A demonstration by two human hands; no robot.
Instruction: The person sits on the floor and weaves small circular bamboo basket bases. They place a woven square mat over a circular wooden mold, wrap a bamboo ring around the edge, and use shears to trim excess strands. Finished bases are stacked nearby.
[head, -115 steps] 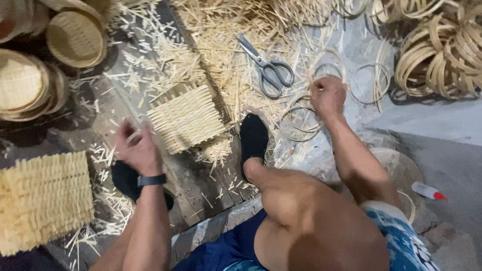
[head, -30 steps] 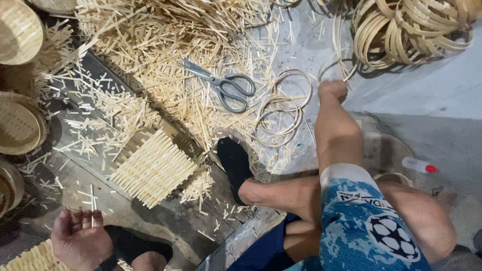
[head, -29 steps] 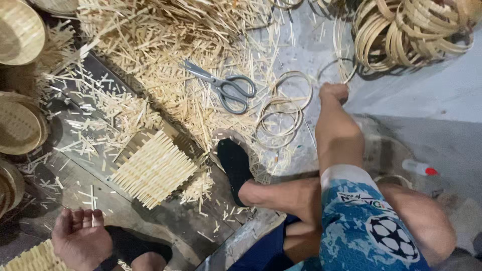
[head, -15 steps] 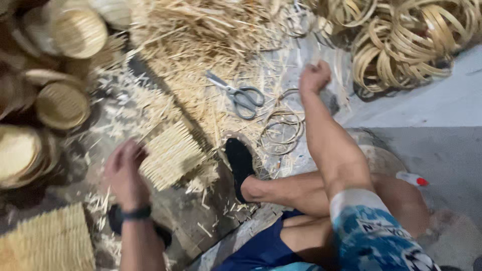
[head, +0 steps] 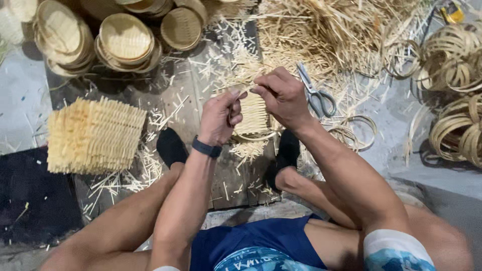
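Woven bamboo mat: held between both hands, above plank. Left hand and right hand both pinch mat's top edge. Ring sits under mat. Scissors just right of right hand. Step, judged: fitting mat into ring; next needs even pressing.

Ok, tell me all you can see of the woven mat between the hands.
The mat is a small square of pale, flat bamboo-like strips woven crosswise, with loose strip ends sticking out along its edges. It is held up over the dark board, between the left hand and the right hand; both grip its upper edge. A thin ring curves under its lower edge. The hands hide much of it.
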